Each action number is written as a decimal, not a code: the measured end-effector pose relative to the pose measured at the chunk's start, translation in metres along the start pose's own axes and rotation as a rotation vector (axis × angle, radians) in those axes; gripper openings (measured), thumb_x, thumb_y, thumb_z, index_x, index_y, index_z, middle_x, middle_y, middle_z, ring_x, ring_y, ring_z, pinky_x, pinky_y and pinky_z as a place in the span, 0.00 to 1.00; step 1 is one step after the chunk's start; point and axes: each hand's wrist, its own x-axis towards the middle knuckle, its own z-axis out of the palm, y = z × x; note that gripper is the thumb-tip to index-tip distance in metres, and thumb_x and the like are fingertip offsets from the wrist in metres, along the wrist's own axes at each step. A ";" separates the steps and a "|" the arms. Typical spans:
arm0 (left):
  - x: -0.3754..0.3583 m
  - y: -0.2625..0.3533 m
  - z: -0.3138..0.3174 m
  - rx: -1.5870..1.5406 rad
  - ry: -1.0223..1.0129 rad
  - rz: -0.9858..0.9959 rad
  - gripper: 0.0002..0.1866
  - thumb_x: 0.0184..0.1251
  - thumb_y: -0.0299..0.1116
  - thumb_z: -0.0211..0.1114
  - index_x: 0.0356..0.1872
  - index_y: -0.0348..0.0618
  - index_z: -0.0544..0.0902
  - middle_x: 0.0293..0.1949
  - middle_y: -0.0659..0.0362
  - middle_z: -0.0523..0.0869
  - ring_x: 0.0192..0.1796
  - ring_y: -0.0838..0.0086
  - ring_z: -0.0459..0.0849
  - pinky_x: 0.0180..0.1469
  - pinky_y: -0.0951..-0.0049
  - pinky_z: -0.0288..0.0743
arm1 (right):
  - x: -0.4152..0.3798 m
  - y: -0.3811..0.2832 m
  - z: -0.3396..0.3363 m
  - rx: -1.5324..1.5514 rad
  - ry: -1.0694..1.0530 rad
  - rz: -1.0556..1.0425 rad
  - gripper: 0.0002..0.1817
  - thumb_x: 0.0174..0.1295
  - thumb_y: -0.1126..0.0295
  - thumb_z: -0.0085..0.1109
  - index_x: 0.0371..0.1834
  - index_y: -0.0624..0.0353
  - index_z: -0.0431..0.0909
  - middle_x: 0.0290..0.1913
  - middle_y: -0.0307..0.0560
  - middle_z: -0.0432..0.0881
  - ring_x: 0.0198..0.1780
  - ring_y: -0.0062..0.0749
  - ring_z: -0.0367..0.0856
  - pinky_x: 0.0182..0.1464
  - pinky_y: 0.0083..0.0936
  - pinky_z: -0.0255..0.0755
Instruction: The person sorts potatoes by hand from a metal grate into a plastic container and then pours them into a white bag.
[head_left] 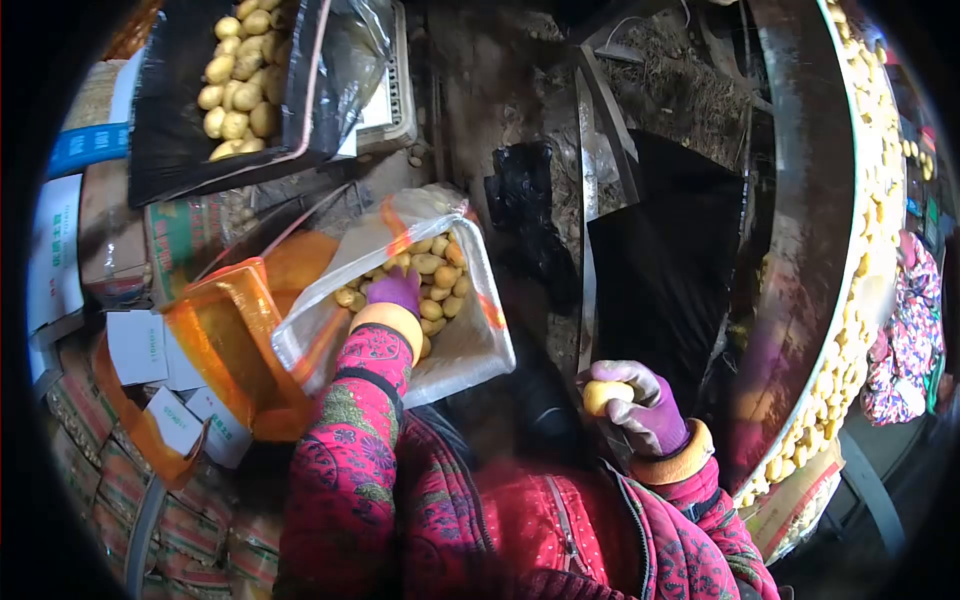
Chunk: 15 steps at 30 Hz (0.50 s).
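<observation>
My left hand (398, 292), in a purple glove, reaches into a white woven sack (465, 372) with orange stripes that is held wide at its mouth. Its fingers rest among the potatoes (433, 270) inside, partly hidden, so whether they grip one cannot be made out. In front of my body, on the right, my right hand (648, 412) wears a dirty purple glove. Its fingers and thumb are closed around a single yellow potato (605, 396).
A black-lined crate (165, 110) of potatoes stands at upper left. Orange mesh bags (235, 330) and white cartons (60, 250) lie left. A curved potato-covered belt (850, 300) runs along the right, with a person in a floral sleeve (908, 330) beyond it.
</observation>
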 end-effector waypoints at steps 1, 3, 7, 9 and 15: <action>0.010 0.001 0.011 0.054 0.038 0.009 0.25 0.68 0.36 0.54 0.67 0.53 0.68 0.61 0.47 0.74 0.52 0.53 0.84 0.52 0.50 0.77 | 0.004 0.005 -0.006 -0.001 0.013 0.016 0.25 0.56 0.65 0.72 0.56 0.62 0.78 0.53 0.51 0.81 0.50 0.31 0.80 0.54 0.28 0.75; 0.030 0.007 0.033 -0.003 0.077 -0.072 0.25 0.68 0.34 0.55 0.67 0.53 0.68 0.60 0.47 0.75 0.51 0.54 0.85 0.48 0.50 0.78 | 0.010 0.014 -0.015 0.045 0.039 0.026 0.26 0.55 0.65 0.72 0.56 0.62 0.78 0.53 0.52 0.81 0.50 0.32 0.81 0.53 0.28 0.75; 0.069 -0.004 0.063 0.085 0.200 -0.082 0.23 0.68 0.33 0.56 0.65 0.54 0.70 0.55 0.48 0.78 0.50 0.55 0.85 0.45 0.51 0.80 | 0.016 0.017 -0.019 0.039 0.130 0.054 0.26 0.54 0.65 0.73 0.55 0.62 0.79 0.52 0.52 0.82 0.48 0.32 0.81 0.52 0.28 0.76; 0.072 -0.005 0.053 0.164 0.094 -0.020 0.21 0.66 0.34 0.58 0.61 0.54 0.72 0.54 0.49 0.78 0.50 0.55 0.85 0.44 0.52 0.80 | 0.018 0.018 -0.021 0.040 0.132 0.058 0.26 0.53 0.65 0.73 0.55 0.62 0.79 0.52 0.52 0.82 0.47 0.32 0.81 0.52 0.28 0.76; 0.024 -0.009 0.008 0.054 0.076 0.062 0.29 0.54 0.41 0.68 0.59 0.50 0.73 0.52 0.49 0.80 0.53 0.54 0.84 0.51 0.54 0.79 | 0.017 0.019 -0.019 0.047 0.135 0.074 0.28 0.51 0.65 0.74 0.56 0.63 0.78 0.52 0.53 0.82 0.47 0.33 0.82 0.53 0.28 0.74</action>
